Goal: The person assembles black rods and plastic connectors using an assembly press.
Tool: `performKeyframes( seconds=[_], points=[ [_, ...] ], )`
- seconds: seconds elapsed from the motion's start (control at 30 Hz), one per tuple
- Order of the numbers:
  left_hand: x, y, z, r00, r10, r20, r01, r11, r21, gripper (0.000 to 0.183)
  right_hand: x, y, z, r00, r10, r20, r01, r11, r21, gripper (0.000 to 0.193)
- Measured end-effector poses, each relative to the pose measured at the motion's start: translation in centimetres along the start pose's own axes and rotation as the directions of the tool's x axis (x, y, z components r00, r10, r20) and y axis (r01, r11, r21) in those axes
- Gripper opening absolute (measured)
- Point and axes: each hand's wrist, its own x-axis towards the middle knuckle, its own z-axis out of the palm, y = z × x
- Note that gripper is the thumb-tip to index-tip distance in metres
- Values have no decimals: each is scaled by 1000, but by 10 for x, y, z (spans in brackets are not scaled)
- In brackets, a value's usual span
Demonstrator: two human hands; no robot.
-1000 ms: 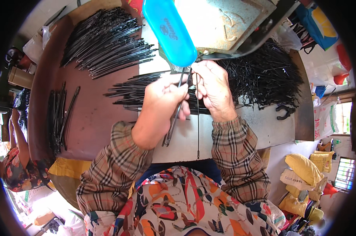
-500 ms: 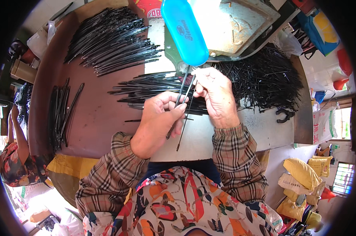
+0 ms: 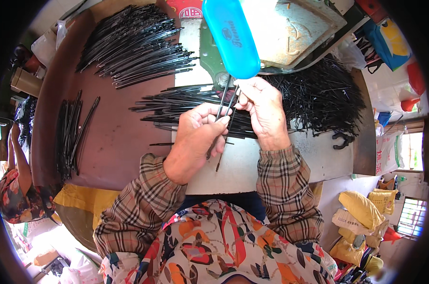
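My left hand (image 3: 198, 139) is closed on a few thin black rods (image 3: 219, 161), with their lower ends sticking out below the fingers. They look like umbrella ribs. My right hand (image 3: 265, 111) pinches the upper end of one rod between thumb and fingertips, just under a blue rounded plastic cover (image 3: 233, 42). Whether that end touches the machine part behind is hidden. The cover hangs in front of a green machine (image 3: 208, 54) with a worn metal plate (image 3: 299, 35). Beneath my hands, a loose bundle of black rods (image 3: 162, 106) lies across the table.
On the brown sheet (image 3: 115, 132) at left lie a large fanned pile of rods (image 3: 134, 47) and a smaller bundle (image 3: 72, 132). A tangled heap of black rods (image 3: 318, 94) sits at right. Another person's arm (image 3: 20, 156) shows at far left. Yellow sacks (image 3: 361, 210) stand at lower right.
The view has shifted slightly, so the blue cover appears further right. My left hand sits a little higher and further right, and the rods' lower ends have risen. Both hands keep their grip.
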Motion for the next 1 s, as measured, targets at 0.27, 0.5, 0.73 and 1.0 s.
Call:
performKeyframes(
  seconds=[0.27,0.5,0.73,1.0],
  points=[
    [-6,12,6,994,-99,45,104,987,-121,24,0,-3,0,1000,16,27,-16,1000,16,14],
    [-6,13,11,989,-139,53,146,975,-168,24,0,-7,-2,999,-19,48,20,1000,-16,16],
    [-5,4,8,995,-91,42,96,985,-145,17,-10,-12,5,999,-8,42,10,998,-63,15],
    [-31,0,-1,999,-43,-19,44,999,12,18,-27,-2,11,993,-118,30,119,992,-34,5]
  ],
)
